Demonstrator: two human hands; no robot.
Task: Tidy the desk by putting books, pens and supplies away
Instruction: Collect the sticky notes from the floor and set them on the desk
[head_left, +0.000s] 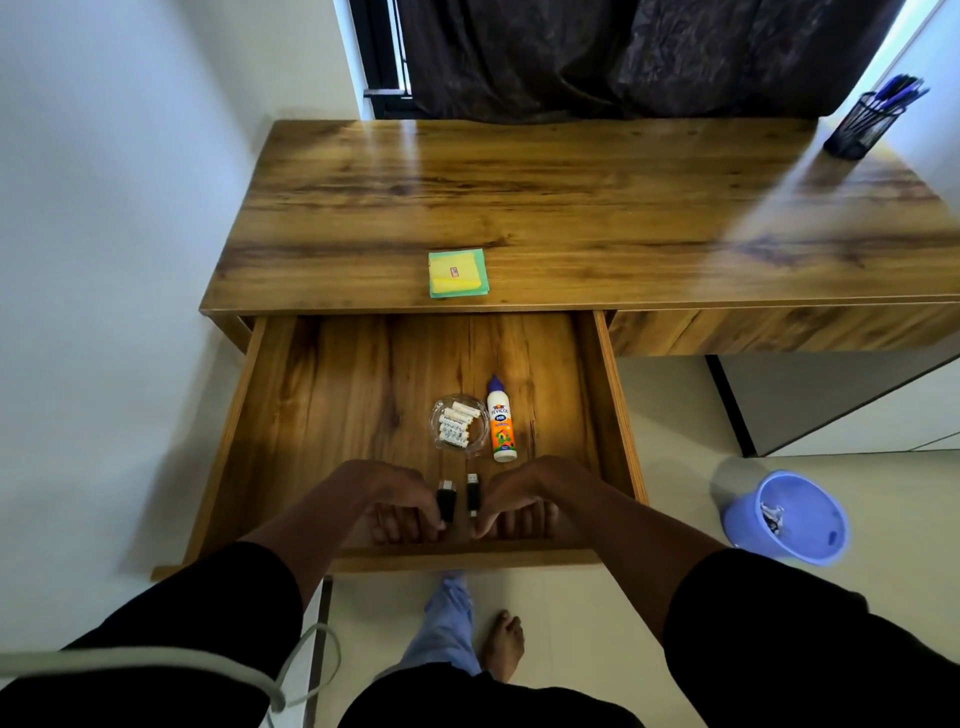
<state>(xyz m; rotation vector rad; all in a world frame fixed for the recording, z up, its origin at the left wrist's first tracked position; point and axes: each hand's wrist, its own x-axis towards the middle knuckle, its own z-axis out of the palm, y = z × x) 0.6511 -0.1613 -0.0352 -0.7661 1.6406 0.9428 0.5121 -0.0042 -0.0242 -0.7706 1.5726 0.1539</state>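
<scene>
Open drawer (332, 395) pulled out below wooden surface (519, 197). Left hand (387, 499) curled, fingertips pinching black adapter (447, 500) near drawer front. Second black adapter (472, 494) just beside it, right hand (524, 499) curled with fingertips touching it. Behind hands: clear dish of white batteries (456, 425), glue bottle (501, 422) lying alongside. Sticky-note pad (458, 273) at surface front edge. Mesh pen holder (866, 124) far right corner. Blue bin (787, 517) on floor, right.
</scene>
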